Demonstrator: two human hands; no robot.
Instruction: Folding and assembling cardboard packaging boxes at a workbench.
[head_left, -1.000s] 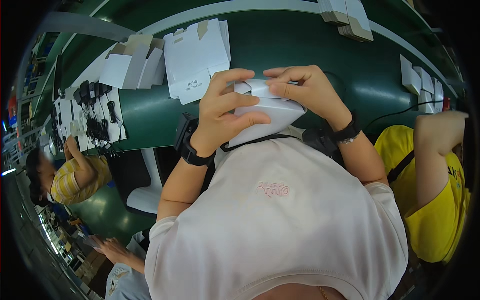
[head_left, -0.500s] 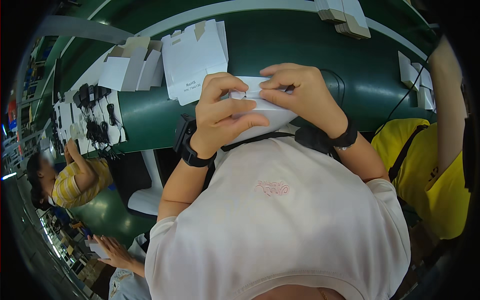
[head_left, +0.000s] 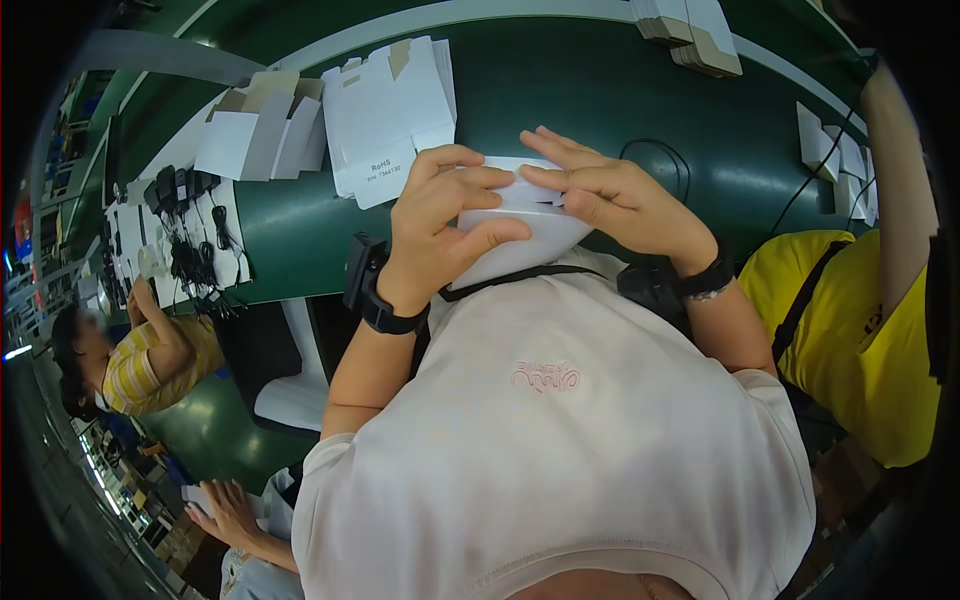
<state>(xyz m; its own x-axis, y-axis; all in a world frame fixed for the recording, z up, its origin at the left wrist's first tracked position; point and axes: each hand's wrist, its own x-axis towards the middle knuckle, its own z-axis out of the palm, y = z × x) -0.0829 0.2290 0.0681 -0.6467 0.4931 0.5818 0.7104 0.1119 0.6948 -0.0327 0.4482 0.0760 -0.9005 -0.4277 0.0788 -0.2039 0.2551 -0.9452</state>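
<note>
Gripping a white, boxy cardboard carton (head_left: 525, 238) by its left side, the left hand (head_left: 432, 222) curls at the near edge of the smooth green table (head_left: 560, 80); the right hand (head_left: 645, 207), fingers outstretched, touches the carton's top.

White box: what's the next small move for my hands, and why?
Perhaps press the flap down at its right end with the right hand: a small gap seems to show there, while the left hand holds the box on its left side.

Pale short-sleeved shirt (head_left: 560, 460) — pink lettering (head_left: 546, 377) (small, curly) — black wrist straps (head_left: 388, 314).
</note>
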